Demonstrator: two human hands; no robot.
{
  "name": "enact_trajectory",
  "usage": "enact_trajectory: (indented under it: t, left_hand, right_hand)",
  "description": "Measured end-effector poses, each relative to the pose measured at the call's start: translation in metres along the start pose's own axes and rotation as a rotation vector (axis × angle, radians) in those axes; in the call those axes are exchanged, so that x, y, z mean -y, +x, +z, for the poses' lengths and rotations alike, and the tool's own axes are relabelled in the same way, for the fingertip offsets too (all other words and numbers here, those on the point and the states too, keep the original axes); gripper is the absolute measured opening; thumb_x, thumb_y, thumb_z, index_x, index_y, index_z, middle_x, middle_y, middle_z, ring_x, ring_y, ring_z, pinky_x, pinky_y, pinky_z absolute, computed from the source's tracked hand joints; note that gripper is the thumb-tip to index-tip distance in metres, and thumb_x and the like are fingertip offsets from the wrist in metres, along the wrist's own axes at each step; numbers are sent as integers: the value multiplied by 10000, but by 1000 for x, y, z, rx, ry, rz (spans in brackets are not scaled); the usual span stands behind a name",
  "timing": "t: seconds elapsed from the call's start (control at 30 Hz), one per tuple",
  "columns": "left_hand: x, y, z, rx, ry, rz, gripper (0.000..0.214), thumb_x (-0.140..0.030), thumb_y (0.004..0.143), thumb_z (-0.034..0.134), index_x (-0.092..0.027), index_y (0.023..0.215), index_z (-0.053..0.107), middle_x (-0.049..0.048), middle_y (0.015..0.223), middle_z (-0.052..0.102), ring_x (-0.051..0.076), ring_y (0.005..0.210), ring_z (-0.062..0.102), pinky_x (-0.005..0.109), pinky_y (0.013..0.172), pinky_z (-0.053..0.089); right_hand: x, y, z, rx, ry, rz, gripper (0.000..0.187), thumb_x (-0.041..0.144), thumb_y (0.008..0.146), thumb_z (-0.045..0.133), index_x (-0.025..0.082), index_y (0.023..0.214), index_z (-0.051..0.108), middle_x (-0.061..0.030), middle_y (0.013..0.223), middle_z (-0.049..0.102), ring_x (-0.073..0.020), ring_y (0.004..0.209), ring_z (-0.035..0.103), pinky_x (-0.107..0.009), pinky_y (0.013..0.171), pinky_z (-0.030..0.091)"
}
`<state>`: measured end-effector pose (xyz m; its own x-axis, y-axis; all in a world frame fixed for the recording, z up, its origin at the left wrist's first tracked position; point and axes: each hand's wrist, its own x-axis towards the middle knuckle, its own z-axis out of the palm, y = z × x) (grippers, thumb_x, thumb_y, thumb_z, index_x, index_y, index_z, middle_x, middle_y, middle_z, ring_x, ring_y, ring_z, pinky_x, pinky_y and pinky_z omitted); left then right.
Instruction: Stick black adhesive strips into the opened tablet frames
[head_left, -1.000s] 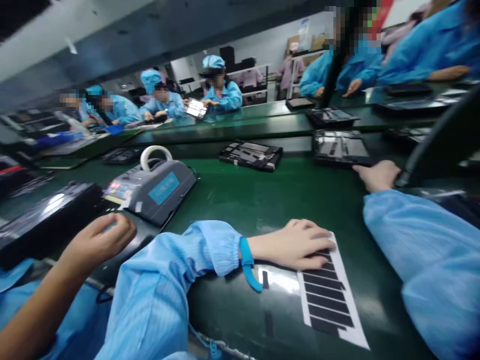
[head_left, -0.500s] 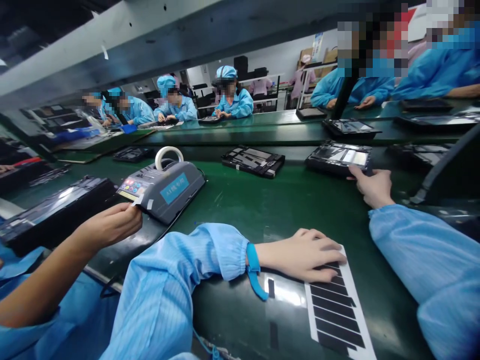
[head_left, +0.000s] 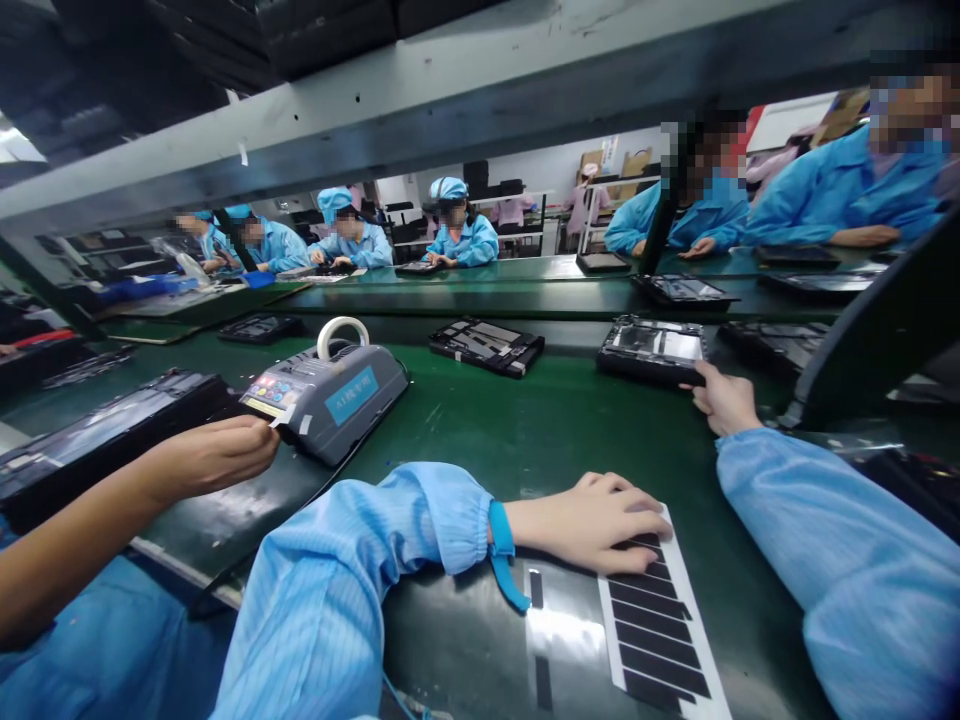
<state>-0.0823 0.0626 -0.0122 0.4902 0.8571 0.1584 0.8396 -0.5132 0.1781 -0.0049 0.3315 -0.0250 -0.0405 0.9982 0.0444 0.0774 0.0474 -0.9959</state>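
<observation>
My left hand (head_left: pixel 589 525) lies with spread fingers on the upper part of a white sheet of black adhesive strips (head_left: pixel 652 635), covering some of the strips. A blue wrist strap (head_left: pixel 504 545) is round that wrist. Farther off to the right, my right hand (head_left: pixel 724 398) grips the near right corner of a black device housing (head_left: pixel 652 350), thumb on top and fingers at its side. The housing sits on the green work surface with shiny parts showing inside. Part of its right edge is hidden by my fingers.
At left stands a grey tape dispenser (head_left: pixel 337 400) with a white tape roll (head_left: pixel 343 338); a co-worker's hand (head_left: pixel 225 455) pinches tape there. Another housing (head_left: pixel 487 345) lies mid-line. A metal beam (head_left: pixel 420 110) crosses overhead, and a dark upright (head_left: pixel 862 330) stands right.
The view has tilted up, so the scene sits lower in the picture. Both of my hands keep their places, on the strip sheet and at the housing's corner.
</observation>
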Motion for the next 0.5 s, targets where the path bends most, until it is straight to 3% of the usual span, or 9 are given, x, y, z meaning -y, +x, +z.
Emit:
enact_trajectory:
  t: [0.23, 0.5]
  left_hand:
    - [2, 1, 3, -47, 34, 28, 323, -336, 869, 380, -162, 1125, 470, 59, 1224, 479, 235, 1077, 396, 348, 866, 326]
    - [4, 0, 1, -53, 12, 33, 293, -331, 872, 401, -163, 1096, 484, 45, 1222, 496, 214, 1070, 417, 327, 885, 334]
  right_hand:
    - [0, -14, -7, 110, 58, 4, 250, 248, 762, 552, 195, 528, 483, 35, 370, 290, -70, 321, 197, -306, 411, 101]
    - [-1, -17, -8, 148, 128, 0, 245, 239, 751, 566, 176, 523, 499, 29, 322, 281, -73, 313, 203, -289, 375, 89]
